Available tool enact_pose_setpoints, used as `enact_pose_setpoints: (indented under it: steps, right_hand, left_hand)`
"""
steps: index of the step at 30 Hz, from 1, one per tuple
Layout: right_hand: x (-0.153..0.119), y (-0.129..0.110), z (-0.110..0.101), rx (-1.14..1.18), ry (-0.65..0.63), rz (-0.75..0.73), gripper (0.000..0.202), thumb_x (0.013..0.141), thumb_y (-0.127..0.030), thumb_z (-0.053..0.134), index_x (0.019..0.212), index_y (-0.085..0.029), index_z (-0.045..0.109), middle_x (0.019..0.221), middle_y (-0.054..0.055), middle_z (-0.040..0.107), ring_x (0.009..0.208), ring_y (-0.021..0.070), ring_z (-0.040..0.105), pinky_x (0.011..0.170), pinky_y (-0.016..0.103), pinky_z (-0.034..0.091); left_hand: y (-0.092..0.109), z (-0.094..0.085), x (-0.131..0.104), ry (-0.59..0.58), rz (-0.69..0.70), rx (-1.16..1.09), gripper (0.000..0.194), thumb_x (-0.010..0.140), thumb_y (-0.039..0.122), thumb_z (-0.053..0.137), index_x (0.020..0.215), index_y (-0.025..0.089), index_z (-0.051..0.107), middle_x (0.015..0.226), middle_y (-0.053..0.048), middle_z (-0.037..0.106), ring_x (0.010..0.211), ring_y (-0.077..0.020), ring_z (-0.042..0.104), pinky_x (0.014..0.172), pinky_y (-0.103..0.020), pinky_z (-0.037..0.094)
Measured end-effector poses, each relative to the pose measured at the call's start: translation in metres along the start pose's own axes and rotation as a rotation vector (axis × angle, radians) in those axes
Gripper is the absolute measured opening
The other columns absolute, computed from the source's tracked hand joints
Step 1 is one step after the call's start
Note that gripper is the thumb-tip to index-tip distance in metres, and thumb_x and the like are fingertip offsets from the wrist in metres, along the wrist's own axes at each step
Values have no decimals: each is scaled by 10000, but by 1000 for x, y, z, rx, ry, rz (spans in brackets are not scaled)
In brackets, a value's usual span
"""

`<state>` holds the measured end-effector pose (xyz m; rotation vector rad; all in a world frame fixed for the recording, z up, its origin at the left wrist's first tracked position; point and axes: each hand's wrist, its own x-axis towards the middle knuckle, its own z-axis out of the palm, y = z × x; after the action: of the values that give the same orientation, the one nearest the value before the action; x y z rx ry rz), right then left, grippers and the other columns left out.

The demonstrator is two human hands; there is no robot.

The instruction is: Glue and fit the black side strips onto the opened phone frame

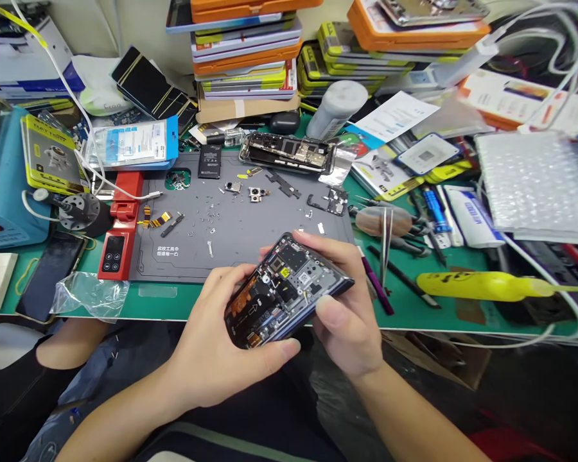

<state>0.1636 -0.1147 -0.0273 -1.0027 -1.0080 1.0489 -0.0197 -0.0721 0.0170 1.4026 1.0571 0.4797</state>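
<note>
An opened smartphone (289, 289), its inner board, battery and flex cables showing, is held tilted above the bench's front edge. My left hand (221, 346) is closed round its lower left end, the thumb along the near side. At the upper right end my right hand (349, 314) grips it, thumb on the near edge and fingers behind. Behind the phone lies a grey work mat (250, 237) with tiny screws and small parts on it. On that mat are a camera module (256, 194), a loose black battery (210, 162) and another opened phone (289, 153).
A red device (118, 250) borders the mat's left side; a dark phone (51, 273) lies farther left. Tweezers (386, 247), a purple tool (376, 282) and a yellow bottle (481, 285) lie right. Stacked boxes (245, 58) stand behind. Another person's arm (72, 343) rests at lower left.
</note>
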Motion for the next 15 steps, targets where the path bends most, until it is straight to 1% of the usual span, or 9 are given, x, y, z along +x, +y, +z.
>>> enact_pose_setpoints:
  steps: [2,4,7,10,13,15]
  right_hand:
    - [1,-1,-2,-31,-21,7,540,1009,-548,788,1484,-350,623,1392,95,743,1328,345,735,1055,545,679]
    - [3,-4,-6,-65,-58,25,601,971,-542,845,1482,-334,608,1421,111,735,1322,353,742,1039,538,688]
    - [5,-9,-12,-108,-106,32,640,934,-504,897,1479,-339,604,1428,114,735,1331,350,740,1048,527,687]
    - [6,-10,-13,-103,-92,10,581,954,-488,881,1472,-368,648,1389,99,733,1345,358,731,1067,547,678]
    - [7,-7,-11,-38,-55,-21,475,982,-508,842,1425,-397,714,1331,84,736,1290,359,756,1021,542,694]
    - [8,-4,-9,-14,-36,-21,429,989,-552,824,1385,-410,741,1293,76,750,1251,358,772,986,537,705]
  left_hand:
    - [0,-1,1,5,5,0,747,740,352,923,1415,256,617,1442,-82,616,1350,-283,666,1169,-436,571]
    - [0,-2,1,8,10,2,737,745,345,919,1415,262,621,1441,-80,622,1352,-283,667,1167,-436,572]
    - [-1,-3,1,9,17,7,730,744,343,924,1408,271,631,1427,-79,634,1343,-287,674,1168,-445,574]
    - [-2,-3,0,14,21,29,745,725,344,947,1399,279,638,1420,-79,643,1333,-295,679,1166,-455,580]
    - [-2,-3,-1,22,50,67,759,722,336,961,1406,290,635,1430,-76,643,1344,-296,674,1173,-452,582]
    - [-2,-3,-2,24,58,77,753,730,338,957,1409,292,633,1431,-77,644,1345,-295,674,1170,-445,587]
